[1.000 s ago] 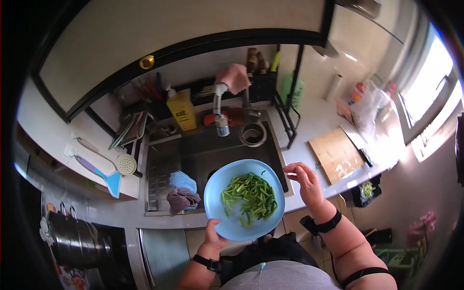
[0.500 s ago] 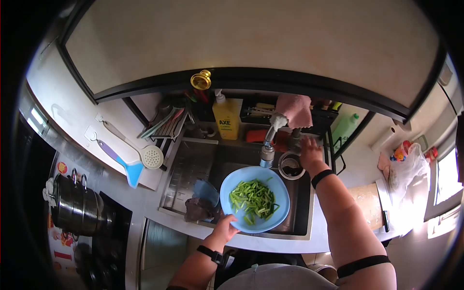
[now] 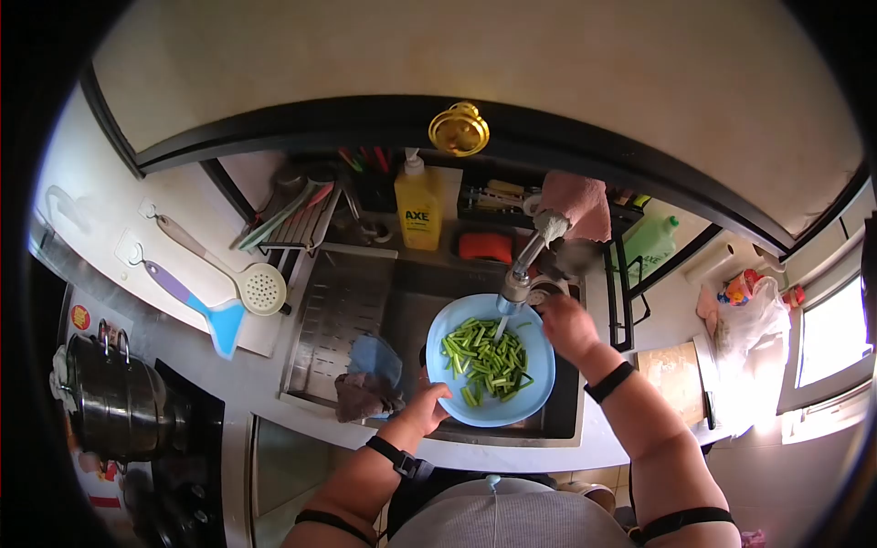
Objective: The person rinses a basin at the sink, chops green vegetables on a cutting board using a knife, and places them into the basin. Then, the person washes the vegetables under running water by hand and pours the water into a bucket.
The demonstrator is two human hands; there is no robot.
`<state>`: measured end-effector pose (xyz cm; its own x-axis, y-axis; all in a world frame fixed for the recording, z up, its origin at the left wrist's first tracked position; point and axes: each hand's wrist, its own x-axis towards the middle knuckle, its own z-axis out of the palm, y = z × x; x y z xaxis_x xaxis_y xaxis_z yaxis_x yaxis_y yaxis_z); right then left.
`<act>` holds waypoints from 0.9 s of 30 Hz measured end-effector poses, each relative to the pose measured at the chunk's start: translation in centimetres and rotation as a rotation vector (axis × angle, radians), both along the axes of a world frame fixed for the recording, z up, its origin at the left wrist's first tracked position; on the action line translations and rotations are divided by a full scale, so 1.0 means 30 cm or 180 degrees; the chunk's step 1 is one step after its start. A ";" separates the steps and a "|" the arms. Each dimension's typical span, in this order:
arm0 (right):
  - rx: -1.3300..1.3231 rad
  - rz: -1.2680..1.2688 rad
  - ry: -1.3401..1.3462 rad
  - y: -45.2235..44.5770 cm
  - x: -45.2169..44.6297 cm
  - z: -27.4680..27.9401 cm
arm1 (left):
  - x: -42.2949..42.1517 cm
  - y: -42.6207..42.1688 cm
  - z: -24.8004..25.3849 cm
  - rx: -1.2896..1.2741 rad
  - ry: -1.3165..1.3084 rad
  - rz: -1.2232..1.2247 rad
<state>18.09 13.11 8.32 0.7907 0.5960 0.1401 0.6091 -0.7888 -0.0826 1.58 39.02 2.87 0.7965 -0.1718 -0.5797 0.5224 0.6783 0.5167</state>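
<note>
A light blue bowl of cut green vegetable stalks is held over the sink. My left hand is closed on the bowl's lower left rim, with the thumb on top. A thin stream of water runs from the metal faucet onto the stalks. My right hand is beside the bowl's upper right rim, just right of the faucet. Its fingers are loosely bent and slightly blurred, with nothing visible in them. Behind that hand, a small round container is partly hidden.
A blue cloth and a dark cloth lie at the sink's left. A yellow soap bottle stands behind the sink. Left are a hanging skimmer and a pot. A cutting board lies right.
My right hand has come down from behind the faucet toward the bowl's right rim. Water now flows into the bowl. The bowl has moved slightly under the spout, still in my left hand.
</note>
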 end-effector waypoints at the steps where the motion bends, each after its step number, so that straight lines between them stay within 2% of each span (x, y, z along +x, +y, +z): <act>1: 0.0241 0.0367 -0.0018 0.037 -0.037 0.009 | -0.005 0.006 -0.008 -0.0026 0.0030 -0.0005; 3: -0.0124 0.0289 0.0234 0.118 -0.087 0.027 | -0.001 0.019 0.008 -0.0028 -0.0020 -0.0129; 6: -0.1150 0.0119 -0.0121 0.169 -0.088 -0.038 | -0.008 0.020 0.024 0.0036 0.0067 0.0003; 10: -0.1720 0.0136 0.0223 0.204 -0.090 -0.074 | 0.000 0.021 0.036 0.0080 -0.0077 -0.0046; 12: -0.1890 -0.0099 0.1248 0.224 -0.091 -0.095 | 0.010 0.019 0.036 0.0115 -0.0002 -0.0011; 13: -0.1899 -0.0080 0.1248 0.229 -0.090 -0.103 | 0.013 0.020 0.034 0.0163 0.0064 0.0008; 15: -0.0687 -0.0508 0.1582 0.231 -0.087 -0.118 | 0.015 0.020 0.020 0.0153 0.0071 0.0028; 19: -0.0631 -0.0522 0.1616 0.266 -0.058 -0.118 | 0.022 0.016 -0.013 -0.0088 -0.0084 -0.0197; 22: -0.0386 -0.1013 0.1898 0.390 -0.144 -0.053 | 0.034 -0.010 -0.019 -0.0123 -0.0169 -0.0218; 24: -0.0753 -0.0248 0.1569 0.429 -0.193 -0.063 | 0.037 -0.016 -0.047 -0.0059 -0.0108 -0.0166; 25: -0.0758 -0.0245 0.1567 0.426 -0.208 -0.054 | 0.038 -0.016 -0.059 0.0008 -0.0045 -0.0111; 27: -0.1080 0.0794 0.1741 0.412 -0.238 -0.023 | 0.031 -0.012 -0.034 0.0002 0.0021 -0.0062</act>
<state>10.95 25.47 7.63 0.5281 0.7097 -0.4663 0.7169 -0.6669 -0.2032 2.52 38.66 1.84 0.7893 -0.1869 -0.5849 0.5388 0.6677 0.5137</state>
